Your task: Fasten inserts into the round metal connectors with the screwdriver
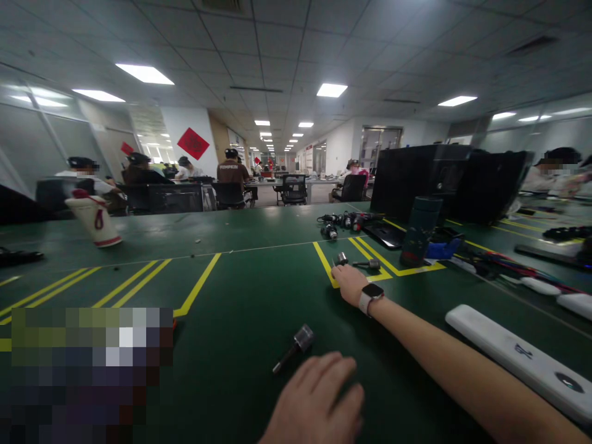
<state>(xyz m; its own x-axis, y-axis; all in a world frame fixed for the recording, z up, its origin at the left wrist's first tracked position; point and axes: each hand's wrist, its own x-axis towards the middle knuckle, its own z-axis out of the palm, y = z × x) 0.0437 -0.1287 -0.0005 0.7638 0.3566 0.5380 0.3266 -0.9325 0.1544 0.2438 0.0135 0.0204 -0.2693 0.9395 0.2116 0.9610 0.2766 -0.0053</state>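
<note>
My right hand [348, 282], with a smartwatch on its wrist, reaches far across the green table [240, 296] to a yellow-taped square. Its fingers curl away from me around a small metal socket [341, 258]. A second small metal piece [369, 264] lies just to the right of it inside the square. My left hand [319, 401] rests low at the near edge, fingers stretched loosely forward and holding nothing. A dark bit with a metal socket head [296, 346] lies on the table just ahead and left of it.
A dark tumbler [420, 231] stands behind the square, with monitors [416, 179], power tools [346, 220] and cables beyond it. A long white bar [518, 357] lies at the right. A white bottle [96, 221] stands far left. Several people sit at desks further back.
</note>
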